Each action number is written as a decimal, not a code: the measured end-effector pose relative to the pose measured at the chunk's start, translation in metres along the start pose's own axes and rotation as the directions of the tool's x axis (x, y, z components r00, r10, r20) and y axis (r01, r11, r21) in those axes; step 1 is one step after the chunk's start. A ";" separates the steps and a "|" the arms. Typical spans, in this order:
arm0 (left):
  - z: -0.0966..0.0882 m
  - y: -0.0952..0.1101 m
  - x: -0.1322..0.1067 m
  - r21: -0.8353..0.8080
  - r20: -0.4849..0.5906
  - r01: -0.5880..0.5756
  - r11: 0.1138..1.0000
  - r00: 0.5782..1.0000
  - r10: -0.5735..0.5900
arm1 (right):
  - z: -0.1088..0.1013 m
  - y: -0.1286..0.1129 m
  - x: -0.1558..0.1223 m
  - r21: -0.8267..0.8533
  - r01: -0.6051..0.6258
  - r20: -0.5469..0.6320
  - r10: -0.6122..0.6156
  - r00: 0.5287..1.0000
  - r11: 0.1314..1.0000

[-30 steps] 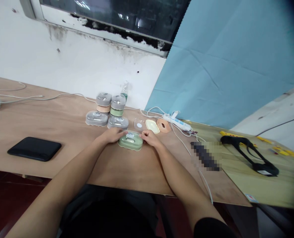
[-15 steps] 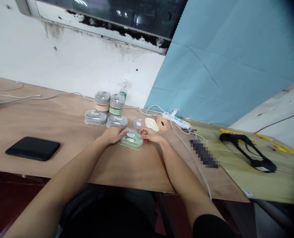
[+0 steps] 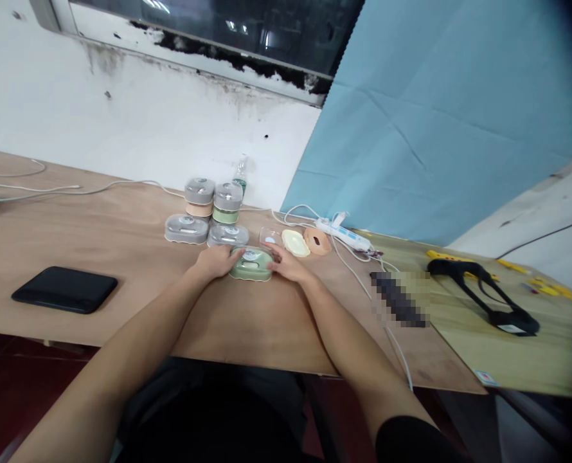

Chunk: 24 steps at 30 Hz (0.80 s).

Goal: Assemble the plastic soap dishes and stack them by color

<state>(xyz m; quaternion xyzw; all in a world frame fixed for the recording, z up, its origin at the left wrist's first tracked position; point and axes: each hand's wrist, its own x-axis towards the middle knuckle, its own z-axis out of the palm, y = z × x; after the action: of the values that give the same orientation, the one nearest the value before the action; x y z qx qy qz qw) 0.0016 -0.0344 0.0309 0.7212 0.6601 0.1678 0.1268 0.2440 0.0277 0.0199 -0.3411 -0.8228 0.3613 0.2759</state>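
Note:
A small green lidded box with a clear cover and a round label lies on the table between my hands. My left hand grips its left end, thumb along the top edge. At the right end, my right hand has its fingers against the side and corner of the box. Just behind stand two grey lidded boxes. To the right lie a clear cover, a pale yellow tray and an orange shell with a slot.
Stacked boxes and a plastic bottle stand by the wall. A white power strip with cables lies at the back right. A black flat case is on the left, a black strap-like frame on the right.
The green box has shifted slightly away from me and to the left, turning straighter. My right hand moved along with it, its fingers now more extended over the box's right end.

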 end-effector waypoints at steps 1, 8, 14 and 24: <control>0.000 0.000 0.000 -0.002 0.005 0.002 1.000 1.000 -0.002 | -0.001 -0.003 -0.001 -0.059 0.039 0.048 -0.036 0.998 0.997; -0.001 0.000 -0.002 -0.054 0.005 0.021 0.998 1.000 -0.021 | 0.006 -0.018 -0.007 -0.284 0.083 0.091 -0.059 0.994 0.955; -0.010 0.005 -0.006 -0.106 -0.054 0.018 0.994 0.998 -0.023 | 0.010 -0.015 -0.006 -0.259 0.104 0.006 -0.106 0.994 0.960; -0.015 0.011 -0.011 -0.142 -0.444 -0.224 0.964 0.885 0.140 | 0.018 -0.017 -0.005 -0.269 0.112 -0.317 -0.197 0.928 0.957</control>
<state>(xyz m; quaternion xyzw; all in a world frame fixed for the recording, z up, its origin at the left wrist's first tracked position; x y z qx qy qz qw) 0.0047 -0.0466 0.0478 0.7099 0.5820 0.3956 0.0297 0.2283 0.0082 0.0223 -0.3637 -0.8255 0.1688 0.3973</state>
